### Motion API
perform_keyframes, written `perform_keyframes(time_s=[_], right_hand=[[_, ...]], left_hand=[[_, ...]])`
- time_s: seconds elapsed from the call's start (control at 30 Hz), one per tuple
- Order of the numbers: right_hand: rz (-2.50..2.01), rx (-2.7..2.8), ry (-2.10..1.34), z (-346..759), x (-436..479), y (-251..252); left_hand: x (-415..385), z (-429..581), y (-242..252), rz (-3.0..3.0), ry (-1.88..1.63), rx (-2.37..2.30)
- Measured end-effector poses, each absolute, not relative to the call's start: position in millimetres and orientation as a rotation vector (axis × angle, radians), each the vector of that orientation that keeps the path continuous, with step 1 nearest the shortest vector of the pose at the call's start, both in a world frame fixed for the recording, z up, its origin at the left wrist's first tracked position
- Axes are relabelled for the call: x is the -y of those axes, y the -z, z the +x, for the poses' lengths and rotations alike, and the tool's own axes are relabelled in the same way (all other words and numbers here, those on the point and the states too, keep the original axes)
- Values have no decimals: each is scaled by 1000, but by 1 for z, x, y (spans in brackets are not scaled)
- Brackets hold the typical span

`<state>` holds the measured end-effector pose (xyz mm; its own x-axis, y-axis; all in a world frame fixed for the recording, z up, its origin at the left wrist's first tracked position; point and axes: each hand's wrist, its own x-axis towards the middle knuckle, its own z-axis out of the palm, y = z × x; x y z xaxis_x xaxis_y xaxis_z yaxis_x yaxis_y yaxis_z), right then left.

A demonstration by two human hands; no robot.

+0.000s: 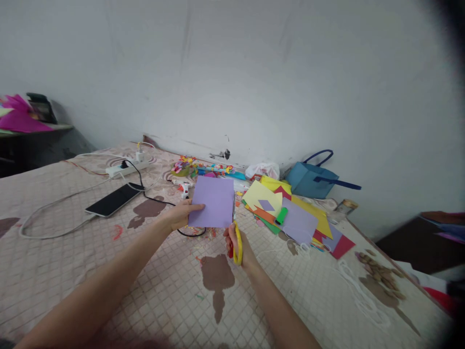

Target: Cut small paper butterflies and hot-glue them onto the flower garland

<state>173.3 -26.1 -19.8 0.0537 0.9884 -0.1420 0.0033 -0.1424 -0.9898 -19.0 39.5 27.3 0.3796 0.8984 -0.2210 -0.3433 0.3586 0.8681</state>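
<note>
A purple sheet of paper is held up by its left edge in my left hand, thumb over the front. My right hand is closed round the yellow handles of a pair of scissors. The blades point upward along the sheet's right edge; whether they cut into it I cannot tell. Behind the sheet sits a white and red glue gun, partly covered. Small paper scraps lie on the table just below the sheet.
Several coloured sheets with a green piece on top lie right of my hands. A blue bag and a glass jar stand beyond. Leftward are a tablet-like device, cables and a power strip. White string lies at right.
</note>
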Motion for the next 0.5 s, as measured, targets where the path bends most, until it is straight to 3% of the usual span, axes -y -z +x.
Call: perform_keyframes(time_s=[0.5], right_hand=[[-1301,1092,-1349,181,26,13]], left_hand=[[-31,-10,-27,894,-935,-834]])
